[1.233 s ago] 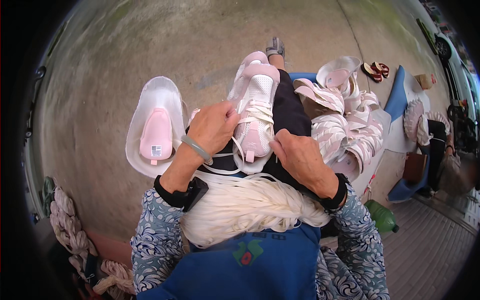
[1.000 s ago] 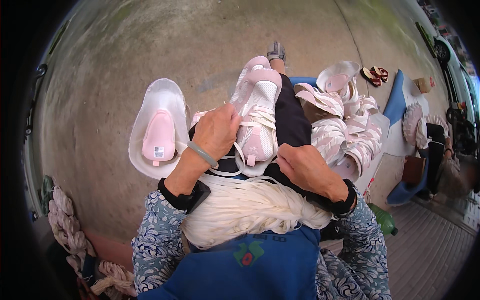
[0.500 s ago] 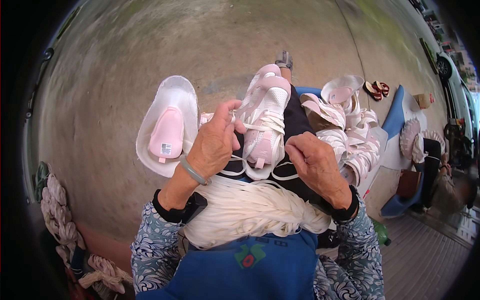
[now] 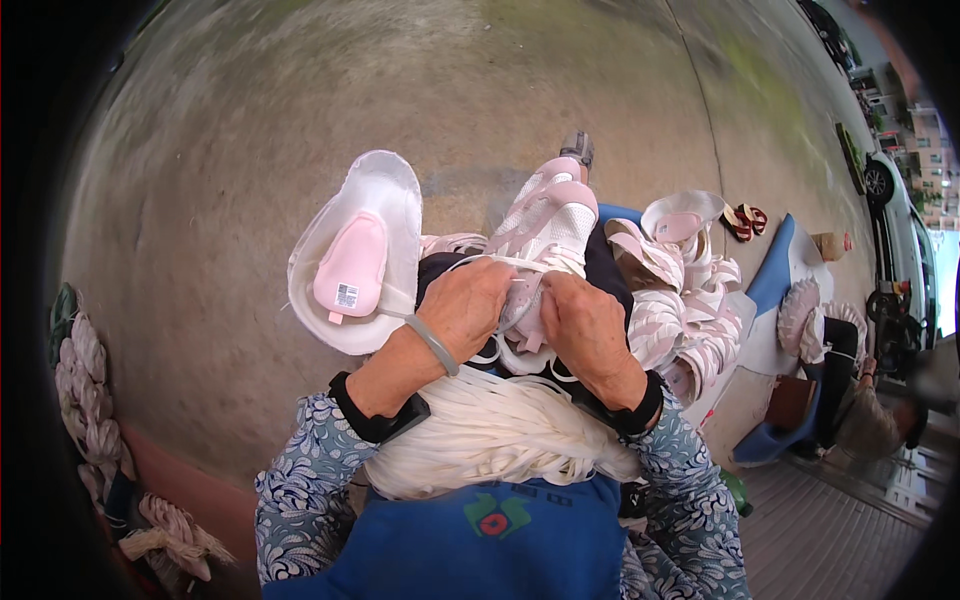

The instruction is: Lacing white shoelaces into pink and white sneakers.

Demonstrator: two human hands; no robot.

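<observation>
A pink and white shoe upper (image 4: pixel 556 222) lies across my lap, its toe pointing away from me. Both hands meet over its near end. My left hand (image 4: pixel 462 308) is closed, thumb and forefinger pinching a white shoelace (image 4: pixel 520 264) at the eyelets. Beside it, my right hand (image 4: pixel 590 325) is closed too, its fingertips on the lace at the upper's right side. Another upper, spread with its pink tongue (image 4: pixel 352 262) showing, rests left of my left hand. A thick bundle of white laces (image 4: pixel 490 430) covers my lap below my wrists.
A pile of pink and white uppers (image 4: pixel 672 290) stands to my right. Red-and-black sandals (image 4: pixel 744 222) lie on the concrete floor beyond. Another person (image 4: pixel 868 415) sits at the far right with similar uppers. Hanks of pale laces (image 4: pixel 88 400) lie at the left edge.
My hands, which were apart on either side of the upper, have come together over its near end. The left moved right and nearer me, the right moved left.
</observation>
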